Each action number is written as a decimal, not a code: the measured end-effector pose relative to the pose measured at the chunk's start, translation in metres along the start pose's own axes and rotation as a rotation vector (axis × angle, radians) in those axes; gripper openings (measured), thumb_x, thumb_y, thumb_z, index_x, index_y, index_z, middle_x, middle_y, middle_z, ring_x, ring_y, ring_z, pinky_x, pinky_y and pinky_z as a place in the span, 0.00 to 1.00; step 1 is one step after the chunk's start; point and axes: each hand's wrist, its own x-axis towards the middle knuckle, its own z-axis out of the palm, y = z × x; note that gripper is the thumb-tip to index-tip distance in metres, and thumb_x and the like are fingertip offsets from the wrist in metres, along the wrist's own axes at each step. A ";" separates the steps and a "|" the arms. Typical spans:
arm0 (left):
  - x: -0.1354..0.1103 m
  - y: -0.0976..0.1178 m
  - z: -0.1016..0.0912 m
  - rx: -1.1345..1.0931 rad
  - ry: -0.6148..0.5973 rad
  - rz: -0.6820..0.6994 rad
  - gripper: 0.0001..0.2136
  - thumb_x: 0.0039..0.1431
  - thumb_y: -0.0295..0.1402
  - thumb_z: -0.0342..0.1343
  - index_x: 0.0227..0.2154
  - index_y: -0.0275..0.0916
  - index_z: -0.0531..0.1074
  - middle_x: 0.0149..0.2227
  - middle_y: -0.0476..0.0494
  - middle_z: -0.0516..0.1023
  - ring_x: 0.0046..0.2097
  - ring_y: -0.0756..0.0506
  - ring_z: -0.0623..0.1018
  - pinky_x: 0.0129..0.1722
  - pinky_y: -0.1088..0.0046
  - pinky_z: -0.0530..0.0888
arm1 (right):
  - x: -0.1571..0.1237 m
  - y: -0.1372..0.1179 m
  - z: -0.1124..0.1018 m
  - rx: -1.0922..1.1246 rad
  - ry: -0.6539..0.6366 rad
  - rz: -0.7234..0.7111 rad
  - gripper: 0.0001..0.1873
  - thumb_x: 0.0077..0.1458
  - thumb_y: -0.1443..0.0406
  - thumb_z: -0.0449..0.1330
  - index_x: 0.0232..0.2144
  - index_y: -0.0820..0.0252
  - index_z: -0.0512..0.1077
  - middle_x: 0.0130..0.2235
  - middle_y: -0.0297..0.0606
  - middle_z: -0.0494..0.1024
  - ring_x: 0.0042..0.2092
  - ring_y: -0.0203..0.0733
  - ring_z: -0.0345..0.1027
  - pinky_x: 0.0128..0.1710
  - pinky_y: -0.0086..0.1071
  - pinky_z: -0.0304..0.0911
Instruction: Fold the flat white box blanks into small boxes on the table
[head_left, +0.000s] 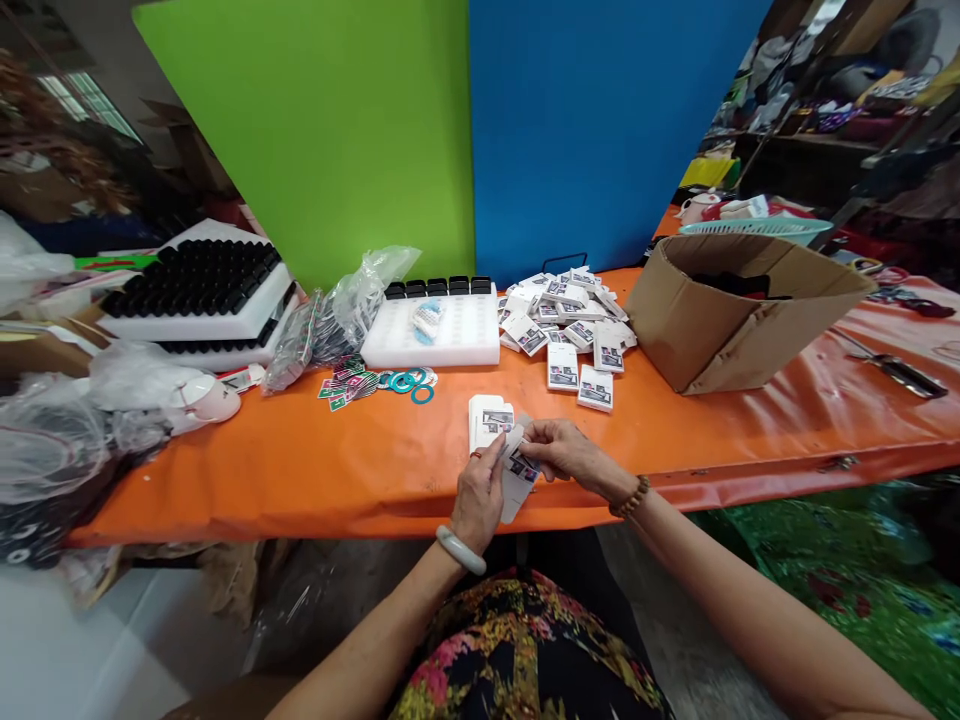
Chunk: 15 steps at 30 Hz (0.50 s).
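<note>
My left hand (pixel 480 492) and my right hand (pixel 564 452) meet over the near edge of the orange table (pixel 315 470). Both are closed on a small flat white printed carton (pixel 519 468), its flaps partly unfolded. A short stack of the same flat cartons (pixel 486 417) lies just beyond my fingers. Farther back sits a heap of folded small white boxes (pixel 570 315), with two more boxes (pixel 579 378) lying closer. A white foam tray (pixel 439 330) carries a row of black caps along its far edge.
An open cardboard box (pixel 720 320) stands right of the heap. Teal rings and small labels (pixel 382 382) lie near a clear plastic bag (pixel 337 315). Stacked foam trays of black items (pixel 199 290) and plastic bags (pixel 52 440) fill the left. Tools (pixel 900 372) lie at the right.
</note>
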 end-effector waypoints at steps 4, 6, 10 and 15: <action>-0.006 0.002 0.004 0.131 -0.100 -0.008 0.22 0.61 0.34 0.48 0.57 0.36 0.61 0.45 0.35 0.75 0.45 0.40 0.75 0.45 0.62 0.71 | -0.010 0.017 0.006 0.230 -0.040 0.008 0.12 0.44 0.59 0.59 0.23 0.59 0.61 0.10 0.23 0.63 0.11 0.25 0.47 0.13 0.22 0.38; -0.009 0.007 0.003 0.151 -0.157 -0.040 0.24 0.58 0.35 0.51 0.57 0.35 0.60 0.45 0.34 0.74 0.45 0.38 0.74 0.45 0.60 0.70 | -0.014 0.024 0.009 0.289 -0.049 0.005 0.13 0.44 0.58 0.59 0.23 0.59 0.60 0.10 0.23 0.62 0.11 0.25 0.45 0.13 0.21 0.38; -0.012 0.022 -0.001 -0.038 -0.271 -0.064 0.15 0.60 0.35 0.49 0.48 0.38 0.70 0.37 0.41 0.77 0.40 0.42 0.75 0.41 0.68 0.70 | -0.020 0.029 0.016 0.240 -0.001 -0.022 0.11 0.47 0.59 0.58 0.23 0.58 0.60 0.12 0.22 0.61 0.12 0.26 0.48 0.13 0.22 0.41; -0.011 0.025 0.002 -0.428 -0.221 -0.142 0.13 0.60 0.38 0.48 0.36 0.38 0.75 0.31 0.47 0.78 0.35 0.46 0.74 0.36 0.74 0.69 | -0.036 0.021 0.036 -0.258 0.373 -0.271 0.06 0.52 0.64 0.54 0.25 0.58 0.66 0.24 0.34 0.70 0.24 0.36 0.64 0.24 0.29 0.60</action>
